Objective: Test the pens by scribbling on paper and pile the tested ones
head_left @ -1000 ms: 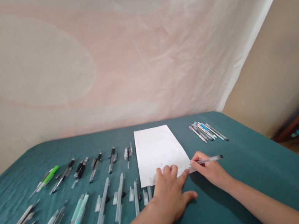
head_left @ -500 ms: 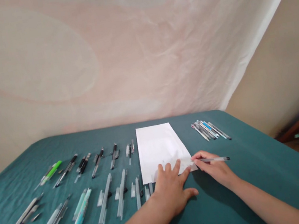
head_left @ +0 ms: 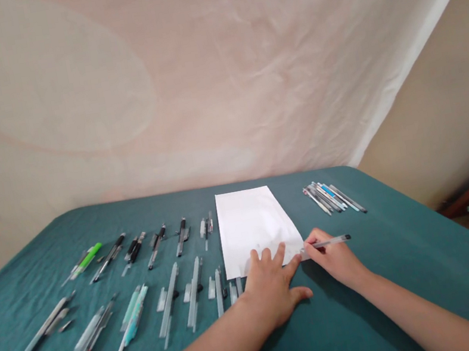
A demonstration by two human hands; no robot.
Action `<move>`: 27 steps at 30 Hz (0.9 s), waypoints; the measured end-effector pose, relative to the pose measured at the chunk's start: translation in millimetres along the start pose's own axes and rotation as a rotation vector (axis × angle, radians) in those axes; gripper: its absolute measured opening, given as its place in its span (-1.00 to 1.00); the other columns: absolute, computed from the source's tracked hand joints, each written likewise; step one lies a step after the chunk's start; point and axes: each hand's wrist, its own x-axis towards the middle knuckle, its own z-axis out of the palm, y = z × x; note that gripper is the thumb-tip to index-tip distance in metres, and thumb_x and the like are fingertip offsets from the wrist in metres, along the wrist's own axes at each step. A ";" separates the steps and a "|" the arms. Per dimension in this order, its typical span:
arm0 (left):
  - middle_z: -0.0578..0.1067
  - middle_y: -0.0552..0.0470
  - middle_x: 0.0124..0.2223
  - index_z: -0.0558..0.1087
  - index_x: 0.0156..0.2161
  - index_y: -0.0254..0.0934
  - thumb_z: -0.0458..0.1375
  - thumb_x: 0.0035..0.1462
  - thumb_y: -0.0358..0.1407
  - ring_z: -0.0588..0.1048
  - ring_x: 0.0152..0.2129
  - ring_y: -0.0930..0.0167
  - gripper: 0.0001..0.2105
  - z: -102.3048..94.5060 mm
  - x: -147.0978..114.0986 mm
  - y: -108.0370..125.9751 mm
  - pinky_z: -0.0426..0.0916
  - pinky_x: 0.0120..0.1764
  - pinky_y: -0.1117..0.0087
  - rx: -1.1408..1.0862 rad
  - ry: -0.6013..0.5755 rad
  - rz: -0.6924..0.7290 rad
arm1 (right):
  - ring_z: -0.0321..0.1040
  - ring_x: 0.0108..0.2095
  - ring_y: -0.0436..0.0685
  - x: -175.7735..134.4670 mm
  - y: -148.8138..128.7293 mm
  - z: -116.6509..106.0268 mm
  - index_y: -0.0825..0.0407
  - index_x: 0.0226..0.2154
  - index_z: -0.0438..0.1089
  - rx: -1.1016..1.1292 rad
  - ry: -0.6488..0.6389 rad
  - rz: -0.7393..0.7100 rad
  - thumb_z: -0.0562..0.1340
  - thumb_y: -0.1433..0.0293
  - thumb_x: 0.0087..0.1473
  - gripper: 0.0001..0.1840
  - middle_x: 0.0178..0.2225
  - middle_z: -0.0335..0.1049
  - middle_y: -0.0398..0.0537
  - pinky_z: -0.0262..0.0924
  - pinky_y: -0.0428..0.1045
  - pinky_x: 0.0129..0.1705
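A white sheet of paper (head_left: 249, 218) lies on the green-covered table (head_left: 413, 265). My left hand (head_left: 273, 289) rests spread over the paper's near edge, its fingertips on the sheet and its thumb on the cloth. At the near right corner of the paper, my right hand (head_left: 333, 258) is closed around a clear pen with a dark end (head_left: 339, 239). The pen leans far over, dark end to the right, its tip at the paper. Any fine marks on the sheet are too small to read.
Left of the paper lie two rows of disassembled pens, among them a bright green pen (head_left: 88, 259), a turquoise pen (head_left: 135, 320) and clear barrels (head_left: 170, 299). A bundle of pens (head_left: 333, 197) lies at the back right. A pale pink cloth (head_left: 200, 84) hangs behind the table.
The pen in my right hand has tilted slightly, its dark end a little further left and higher. The whole view has shifted slightly. My left hand stays on the paper.
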 end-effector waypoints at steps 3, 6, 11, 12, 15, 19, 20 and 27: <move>0.08 -0.07 0.28 0.11 0.21 0.02 -0.22 0.05 0.23 0.21 0.03 0.00 -0.33 -1.3 0.0 0.0 -0.01 -0.01 -0.11 -0.001 -0.008 -0.001 | 0.26 -0.48 0.07 0.5 0.2 0.0 0.01 -0.48 0.28 0.004 0.000 -0.001 0.08 0.24 0.10 -0.77 -0.53 0.32 -0.15 0.12 -0.06 -0.42; 0.08 -0.06 0.28 0.12 0.21 0.02 -0.22 0.04 0.24 0.22 0.02 0.00 -0.33 -2.2 0.1 0.1 0.00 -0.02 -0.11 -0.002 -0.014 0.001 | 0.25 -0.50 0.06 0.5 -0.2 -0.4 0.01 -0.49 0.29 -0.006 -0.004 -0.009 0.08 0.25 0.10 -0.76 -0.54 0.30 -0.16 0.12 -0.07 -0.43; 0.09 -0.06 0.28 0.12 0.21 0.01 -0.24 0.05 0.23 0.23 0.01 0.00 -0.33 -0.4 0.8 -0.4 0.01 -0.02 -0.11 0.004 0.003 0.010 | 0.25 -0.50 0.06 0.0 0.0 -0.1 0.00 -0.49 0.29 -0.002 -0.004 -0.017 0.08 0.26 0.09 -0.77 -0.54 0.30 -0.15 0.12 -0.06 -0.43; 0.09 -0.05 0.28 0.13 0.20 0.02 -0.24 0.05 0.23 0.23 0.01 0.00 -0.33 0.1 0.9 -0.5 0.01 -0.02 -0.11 0.005 0.004 0.010 | 0.25 -0.50 0.06 -0.2 0.1 -0.1 0.00 -0.50 0.28 -0.001 -0.002 -0.018 0.08 0.26 0.10 -0.77 -0.54 0.30 -0.15 0.12 -0.06 -0.42; 0.09 -0.04 0.28 0.13 0.20 0.02 -0.22 0.05 0.23 0.23 0.01 0.01 -0.34 0.9 0.8 -0.5 0.01 -0.01 -0.11 0.012 0.007 0.003 | 0.26 -0.49 0.06 -0.8 0.1 -0.4 0.01 -0.49 0.27 -0.012 0.000 -0.022 0.07 0.29 0.11 -0.78 -0.52 0.29 -0.15 0.12 -0.06 -0.41; 0.09 -0.05 0.27 0.11 0.21 0.03 -0.24 0.05 0.24 0.23 0.01 0.01 -0.33 1.5 -0.1 -0.1 0.03 -0.02 -0.11 0.016 0.016 0.006 | 0.25 -0.49 0.06 -0.5 -0.1 -0.8 0.01 -0.49 0.26 -0.021 -0.010 -0.021 0.07 0.31 0.11 -0.80 -0.53 0.27 -0.16 0.11 -0.06 -0.41; 0.09 -0.05 0.27 0.11 0.21 0.02 -0.25 0.05 0.24 0.23 0.01 0.01 -0.33 1.7 -0.4 0.0 0.03 -0.02 -0.10 0.016 0.021 0.008 | 0.24 -0.50 0.06 -0.3 0.1 -0.6 0.01 -0.49 0.26 -0.021 -0.017 -0.023 0.07 0.31 0.11 -0.80 -0.53 0.26 -0.17 0.11 -0.06 -0.42; 0.10 -0.05 0.27 0.11 0.21 0.02 -0.23 0.06 0.22 0.23 0.00 0.01 -0.34 4.6 -0.5 -0.7 0.02 -0.02 -0.11 0.026 0.038 0.010 | 0.24 -0.49 0.06 -0.3 3.2 -0.3 0.01 -0.49 0.27 -0.025 -0.005 -0.014 0.07 0.31 0.10 -0.80 -0.53 0.28 -0.15 0.11 -0.07 -0.42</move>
